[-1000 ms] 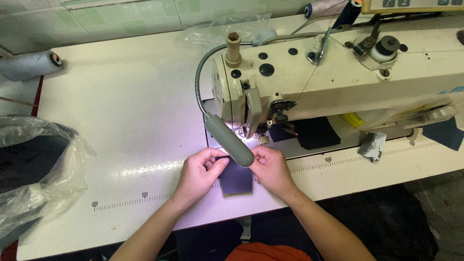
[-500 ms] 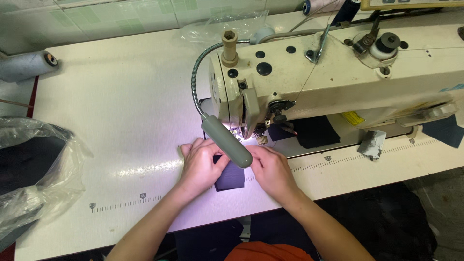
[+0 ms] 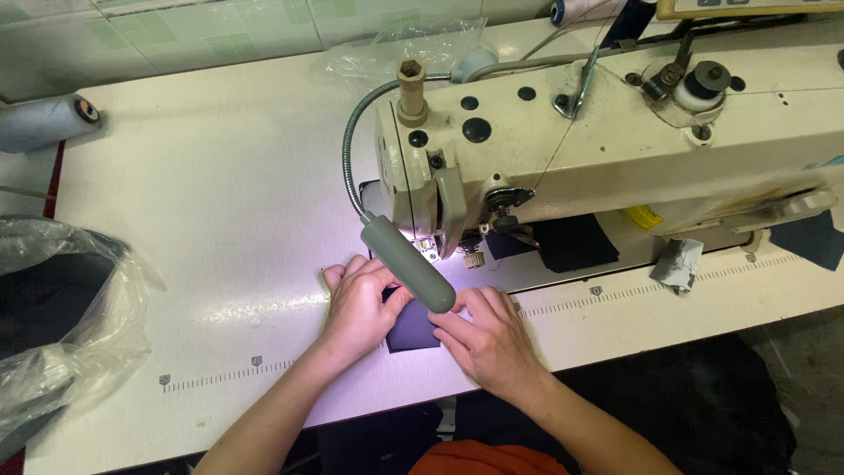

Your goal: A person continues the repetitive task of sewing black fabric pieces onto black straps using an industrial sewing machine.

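Observation:
A small dark navy fabric piece (image 3: 411, 327) lies flat on the white table (image 3: 202, 220) just in front of the needle of a cream sewing machine (image 3: 615, 132). My left hand (image 3: 359, 303) presses on the piece's left side with fingers spread flat. My right hand (image 3: 485, 339) rests on its right edge, fingers pointing left. A grey gooseneck lamp head (image 3: 409, 262) hangs over the fabric between my hands and hides part of it. The needle area is brightly lit.
More dark fabric (image 3: 576, 244) lies behind the needle under the machine arm. A grey thread cone (image 3: 44, 121) lies at the far left. A plastic-lined bin (image 3: 53, 317) with dark cloth stands left. A crumpled grey scrap (image 3: 677, 262) sits right of the ruler marks.
Both hands slid the dark piece a little toward the needle and now lie flatter on it; the left fingers no longer pinch its edge.

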